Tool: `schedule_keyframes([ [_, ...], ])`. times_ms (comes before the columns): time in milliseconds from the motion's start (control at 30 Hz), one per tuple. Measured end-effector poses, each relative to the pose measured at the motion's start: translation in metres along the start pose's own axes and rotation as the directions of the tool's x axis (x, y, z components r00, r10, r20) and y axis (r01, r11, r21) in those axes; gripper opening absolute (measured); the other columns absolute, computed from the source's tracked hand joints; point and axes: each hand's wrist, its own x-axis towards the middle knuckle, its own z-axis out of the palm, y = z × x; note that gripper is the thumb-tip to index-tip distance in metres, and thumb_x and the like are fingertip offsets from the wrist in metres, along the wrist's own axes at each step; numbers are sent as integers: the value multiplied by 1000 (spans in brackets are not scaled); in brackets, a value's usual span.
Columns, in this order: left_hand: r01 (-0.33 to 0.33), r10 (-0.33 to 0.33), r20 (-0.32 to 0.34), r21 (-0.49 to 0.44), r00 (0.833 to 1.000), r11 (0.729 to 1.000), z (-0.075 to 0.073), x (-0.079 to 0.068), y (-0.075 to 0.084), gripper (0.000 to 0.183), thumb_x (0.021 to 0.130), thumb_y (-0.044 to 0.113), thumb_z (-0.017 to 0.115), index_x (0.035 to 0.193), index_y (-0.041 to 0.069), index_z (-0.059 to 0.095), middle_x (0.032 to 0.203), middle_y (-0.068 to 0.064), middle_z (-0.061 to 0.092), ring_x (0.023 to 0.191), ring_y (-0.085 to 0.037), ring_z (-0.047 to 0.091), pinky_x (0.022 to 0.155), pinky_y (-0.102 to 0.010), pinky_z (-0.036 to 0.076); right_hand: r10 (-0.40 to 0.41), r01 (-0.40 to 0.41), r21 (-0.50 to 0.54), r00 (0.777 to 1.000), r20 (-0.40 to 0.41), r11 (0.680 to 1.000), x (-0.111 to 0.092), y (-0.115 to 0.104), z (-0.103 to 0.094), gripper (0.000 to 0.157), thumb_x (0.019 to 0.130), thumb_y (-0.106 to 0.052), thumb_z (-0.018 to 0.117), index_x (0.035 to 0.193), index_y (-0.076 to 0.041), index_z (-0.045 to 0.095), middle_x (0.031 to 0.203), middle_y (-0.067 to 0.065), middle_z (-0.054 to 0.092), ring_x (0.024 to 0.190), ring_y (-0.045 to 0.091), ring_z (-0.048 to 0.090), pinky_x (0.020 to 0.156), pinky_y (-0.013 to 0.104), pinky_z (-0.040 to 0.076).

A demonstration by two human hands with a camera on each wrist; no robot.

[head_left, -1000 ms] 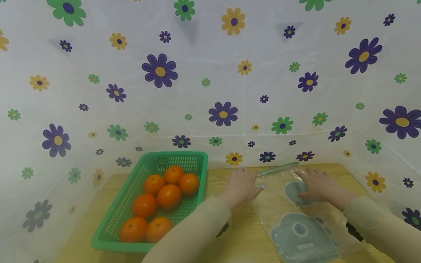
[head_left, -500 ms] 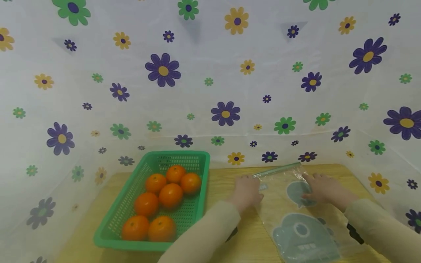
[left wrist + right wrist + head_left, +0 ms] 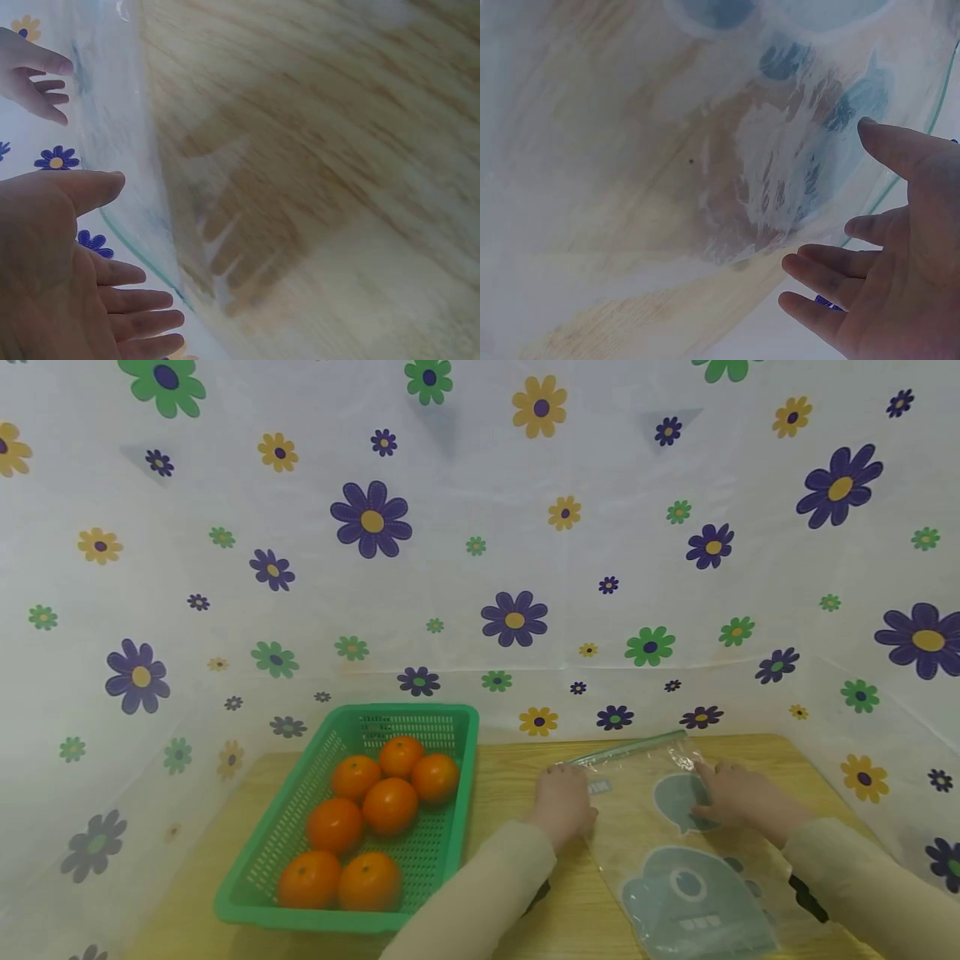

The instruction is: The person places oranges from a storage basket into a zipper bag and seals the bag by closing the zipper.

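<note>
A clear zip bag (image 3: pixel 622 818) printed with a blue one-eyed dinosaur lies flat on the wooden table, its green zip strip (image 3: pixel 630 748) at the far end. My left hand (image 3: pixel 564 804) is at the bag's upper left corner, just below the strip. In the left wrist view the fingers (image 3: pixel 139 300) are extended and the thumb stands apart. Over the upper right side of the bag, beside a blue speech bubble, is my right hand (image 3: pixel 746 797). Its fingers (image 3: pixel 829 277) are loosely bent around nothing in the right wrist view.
To the left stands a green plastic basket (image 3: pixel 467 793) with several oranges (image 3: pixel 390 806) inside. White sheeting with printed flowers (image 3: pixel 513 620) rises behind the table (image 3: pixel 510 768) and along both sides. The left forearm reaches past the basket's right side.
My left hand has slid a little nearer along the bag's left edge, uncovering more of the zip strip's left end. The right hand, bag and basket stay almost in place; the head view shifted slightly.
</note>
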Motion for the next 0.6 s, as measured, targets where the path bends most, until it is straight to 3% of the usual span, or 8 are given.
schedule_keyframes([
  [133, 20, -20, 16, 5, 1000, 1000, 2, 0, -2, 74, 100, 62, 62, 151, 10, 54, 148, -7, 63, 133, -21, 61, 111, -31, 52, -16, 16, -17, 1000, -16, 1000, 1, 1, 5, 84, 95, -40, 77, 147, 16, 42, 131, 46, 56, 121, 61, 59, 101, 68, 53],
  [367, 34, -35, 45, 8, 998, 999, 7, 6, -7, 85, 100, 61, 62, 163, 9, 40, 169, -11, 42, 153, -25, 47, 118, -32, 49, -12, 12, 17, 1000, -1, 1000, 0, -1, 4, 81, 94, -37, 80, 142, 18, 44, 126, 45, 59, 118, 60, 60, 101, 67, 53],
  [600, 18, -17, 56, -18, 998, 1000, 5, 1, -10, 86, 93, 51, 73, 161, 7, 43, 167, -11, 45, 154, -26, 46, 119, -32, 48, -43, 43, 35, 999, -10, 998, -2, -1, 1, 80, 91, -37, 83, 137, 18, 48, 116, 38, 64, 109, 54, 65, 97, 64, 56],
])
